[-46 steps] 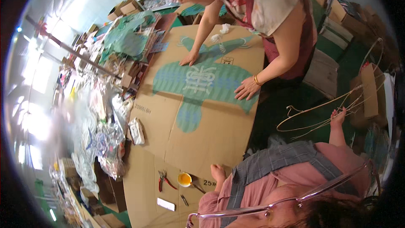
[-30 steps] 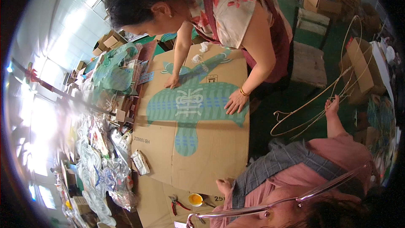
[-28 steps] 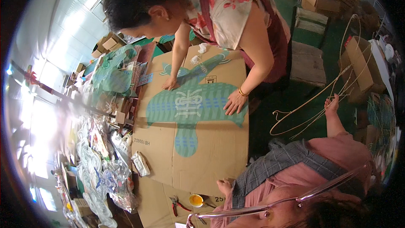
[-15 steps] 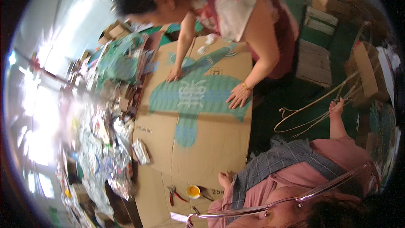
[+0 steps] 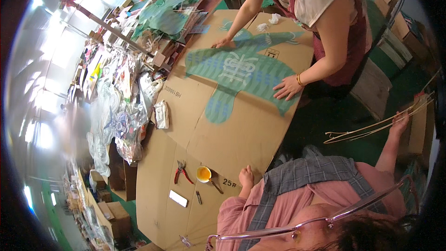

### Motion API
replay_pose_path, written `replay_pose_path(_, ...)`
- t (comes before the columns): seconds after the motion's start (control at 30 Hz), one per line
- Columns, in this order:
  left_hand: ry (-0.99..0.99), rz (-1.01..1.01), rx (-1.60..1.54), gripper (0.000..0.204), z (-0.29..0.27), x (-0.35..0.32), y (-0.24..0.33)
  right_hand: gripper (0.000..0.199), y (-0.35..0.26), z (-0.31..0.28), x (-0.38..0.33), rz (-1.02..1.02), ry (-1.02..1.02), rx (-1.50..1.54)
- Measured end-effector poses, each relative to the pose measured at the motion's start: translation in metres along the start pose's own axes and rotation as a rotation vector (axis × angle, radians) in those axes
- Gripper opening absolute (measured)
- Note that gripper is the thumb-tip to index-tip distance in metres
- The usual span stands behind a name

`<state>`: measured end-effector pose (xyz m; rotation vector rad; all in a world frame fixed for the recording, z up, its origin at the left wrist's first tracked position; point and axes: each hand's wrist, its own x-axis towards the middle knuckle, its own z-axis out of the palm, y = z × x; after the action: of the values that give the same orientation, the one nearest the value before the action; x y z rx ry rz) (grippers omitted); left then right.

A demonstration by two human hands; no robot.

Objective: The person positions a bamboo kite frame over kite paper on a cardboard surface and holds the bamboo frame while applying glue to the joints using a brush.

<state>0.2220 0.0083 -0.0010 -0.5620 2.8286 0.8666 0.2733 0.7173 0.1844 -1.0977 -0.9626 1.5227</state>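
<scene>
My left hand [image 5: 246,176] is closed in a fist at the right edge of the cardboard-covered table [image 5: 186,130]; I cannot see whether anything is inside it. Out to the far right, my right hand [image 5: 400,122] is wrapped round a bundle of long, thin, pale strips [image 5: 371,126], like split bamboo, bent into a loop at one end. On the cardboard lies a green swallow-shaped sheet [image 5: 211,67] with blue marks and a white pattern. A co-worker's two hands [image 5: 289,88] press it flat. Nearest my left hand is a small cup [image 5: 203,173] of orange-yellow stuff with a brush [image 5: 216,186].
Red-handled pliers [image 5: 180,169], a white phone-like slab [image 5: 178,198] and a small dark tool [image 5: 199,197] lie on the cardboard. Plastic-wrapped goods [image 5: 127,135] crowd the left side. Boxes [image 5: 409,32] stand at the far right. A co-worker [image 5: 325,14] leans over the far side.
My view has swung, so the table shows lower left parts more. My right hand has moved with the strips, which now lie closer together. The co-worker's hands stay on the green sheet.
</scene>
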Motion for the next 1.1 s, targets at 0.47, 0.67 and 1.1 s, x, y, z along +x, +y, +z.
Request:
replay_pose_path(0.47, 0.137, -0.16, -0.092, 0.019, -0.021, -0.06, -0.002, 0.043, -0.104, 0.127, 0.011, -0.722, -0.045, -0.329)
replay_pose_path(0.67, 0.155, -0.187, -0.144, 0.024, -0.03, -0.062, 0.016, 0.05, -0.127, 0.133, -0.004, -0.706, -0.133, -0.629)
replay_pose_path(1.1, 0.18, -0.108, -0.919, 0.06, -0.165, 0.002, 0.011, 0.056, -0.102, 0.212, -0.303, -0.869, -0.429, -0.532)
